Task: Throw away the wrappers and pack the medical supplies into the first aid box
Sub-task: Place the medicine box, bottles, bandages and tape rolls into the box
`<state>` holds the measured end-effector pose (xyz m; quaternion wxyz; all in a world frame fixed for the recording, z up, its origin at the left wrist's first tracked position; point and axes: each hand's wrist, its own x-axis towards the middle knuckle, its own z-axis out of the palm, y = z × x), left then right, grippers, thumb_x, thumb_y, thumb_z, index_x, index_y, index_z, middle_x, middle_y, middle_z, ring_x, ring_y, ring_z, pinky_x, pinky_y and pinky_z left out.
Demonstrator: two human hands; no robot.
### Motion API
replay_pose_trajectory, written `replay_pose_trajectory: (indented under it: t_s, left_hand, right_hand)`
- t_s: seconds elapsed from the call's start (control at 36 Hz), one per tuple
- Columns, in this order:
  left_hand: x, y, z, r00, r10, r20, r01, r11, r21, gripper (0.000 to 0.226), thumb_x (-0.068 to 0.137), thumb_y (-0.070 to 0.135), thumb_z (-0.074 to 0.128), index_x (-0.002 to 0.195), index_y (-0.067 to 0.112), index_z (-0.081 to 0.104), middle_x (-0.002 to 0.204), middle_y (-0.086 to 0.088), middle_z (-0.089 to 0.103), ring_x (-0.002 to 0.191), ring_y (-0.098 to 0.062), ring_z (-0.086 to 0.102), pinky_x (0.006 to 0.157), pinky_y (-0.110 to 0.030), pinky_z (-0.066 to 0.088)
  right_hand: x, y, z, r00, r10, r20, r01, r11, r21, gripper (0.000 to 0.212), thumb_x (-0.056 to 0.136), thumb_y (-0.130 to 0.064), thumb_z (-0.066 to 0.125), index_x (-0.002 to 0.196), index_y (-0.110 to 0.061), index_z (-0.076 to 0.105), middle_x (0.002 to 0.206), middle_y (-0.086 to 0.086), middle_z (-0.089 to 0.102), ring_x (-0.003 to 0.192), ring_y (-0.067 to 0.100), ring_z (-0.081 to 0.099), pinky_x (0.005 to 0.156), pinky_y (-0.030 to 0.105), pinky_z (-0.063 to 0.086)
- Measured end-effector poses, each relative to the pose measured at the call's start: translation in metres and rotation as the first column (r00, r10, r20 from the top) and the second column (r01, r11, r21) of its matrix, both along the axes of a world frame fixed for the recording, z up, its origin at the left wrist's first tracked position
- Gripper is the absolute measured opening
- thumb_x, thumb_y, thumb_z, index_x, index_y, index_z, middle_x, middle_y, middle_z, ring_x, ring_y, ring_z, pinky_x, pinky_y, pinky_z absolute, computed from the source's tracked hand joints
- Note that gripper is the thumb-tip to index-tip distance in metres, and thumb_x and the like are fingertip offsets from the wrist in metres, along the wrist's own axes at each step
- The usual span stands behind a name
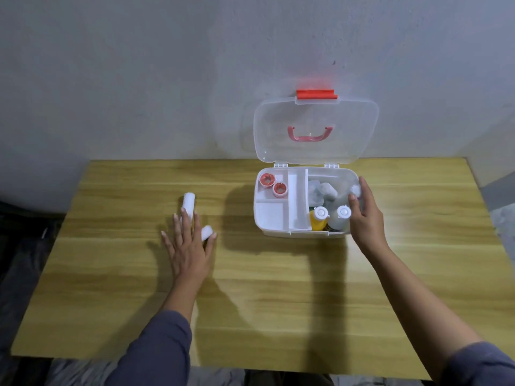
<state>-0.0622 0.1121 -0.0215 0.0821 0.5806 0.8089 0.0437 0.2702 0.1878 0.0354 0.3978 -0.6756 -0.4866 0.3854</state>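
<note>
Packing well advanced, not complete. First aid box (pixel 260 218) standing open on the desk (pixel 278 288), clear lid (pixel 316 132) raised against the wall behind it, red latch (pixel 316 95) at the lid's top edge. Inside the box: two red tape rolls (pixel 273 184) in the far-left compartment of the white tray; yellow bottle (pixel 318 218) and clear bottle (pixel 340 217), both white-capped and upright, at the near edge of the deeper right-hand section; several pale wrapped packs (pixel 320 190) behind the bottles. Right hand (pixel 366 215) at the box's right wall, grip closed on a small white item (pixel 356 189) held over the right-hand section; blurred, probably a gauze or bandage roll, identity uncertain. Two white bandage rolls (pixel 188 208) left on the desk, well to the left of the box, one longer and one short, lying close together. Left hand (pixel 188 247) flat over them, fingers spread and touching both, grip apart and not yet closed on either. No loose wrappers visible anywhere on the desk, so disposal judged finished or nearly so. Judged remaining: release of the held item into the box, transfer of the two rolls from left of the box into it, then closing of the lid and latch.
</note>
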Motion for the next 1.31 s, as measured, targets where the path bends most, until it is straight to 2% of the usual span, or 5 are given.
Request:
replay_pose_trajectory:
  t_s: [0.14,0.5,0.72,0.86,1.31]
  left_hand:
    - [-0.001,0.028,0.000,0.997,0.058,0.052,-0.059,0.998,0.023,0.070,0.093,0.044,0.041,0.148,0.019,0.006,0.158,-0.015,-0.004,0.146,-0.032,-0.008,0.114,-0.052,-0.010]
    - [0.004,0.054,0.014,0.969,0.193,0.158,-0.197,0.980,0.013,0.055,0.096,0.023,0.044,0.145,0.010,0.023,0.133,-0.028,0.040,0.115,-0.041,0.039,0.093,-0.050,0.035]
    - [0.074,0.039,0.070,0.858,0.004,0.514,-0.222,0.905,0.363,0.055,0.094,0.018,0.050,0.144,0.010,0.028,0.126,-0.025,0.047,0.114,-0.039,0.041,0.098,-0.036,0.031]
    - [0.118,0.039,0.099,0.842,-0.230,0.489,0.021,0.918,0.396,0.058,0.095,0.022,0.048,0.146,0.015,0.021,0.133,-0.018,0.042,0.122,-0.031,0.037,0.105,-0.028,0.026]
    - [0.151,0.041,0.093,0.943,-0.091,0.320,0.032,0.982,0.186,0.069,0.090,0.027,0.053,0.147,0.019,0.016,0.141,-0.015,0.033,0.124,-0.031,0.031,0.103,-0.037,0.030]
  right_hand:
    - [-0.001,0.000,-0.001,0.999,-0.039,-0.033,0.039,0.999,0.002,0.045,0.096,-0.026,0.042,0.141,-0.029,0.032,0.145,-0.006,0.041,0.130,0.007,0.040,0.101,0.020,0.030]
    - [-0.004,-0.002,0.001,0.994,-0.078,-0.078,0.077,0.997,-0.017,0.044,0.096,-0.027,0.043,0.139,-0.033,0.035,0.142,-0.007,0.044,0.127,0.008,0.043,0.107,0.029,0.034]
    - [-0.006,-0.004,0.007,0.991,-0.076,-0.108,0.075,0.997,-0.019,0.045,0.096,-0.025,0.043,0.140,-0.030,0.034,0.143,-0.006,0.043,0.128,0.007,0.042,0.102,0.022,0.032]
    - [-0.004,-0.005,0.011,0.993,-0.047,-0.107,0.043,0.998,-0.038,0.045,0.097,-0.027,0.042,0.141,-0.029,0.032,0.146,-0.003,0.041,0.132,0.013,0.041,0.110,0.033,0.033]
    - [-0.001,-0.006,0.016,0.991,0.018,-0.129,-0.024,0.999,-0.039,0.046,0.098,-0.028,0.039,0.143,-0.028,0.028,0.148,-0.003,0.038,0.135,0.013,0.036,0.112,0.033,0.030]
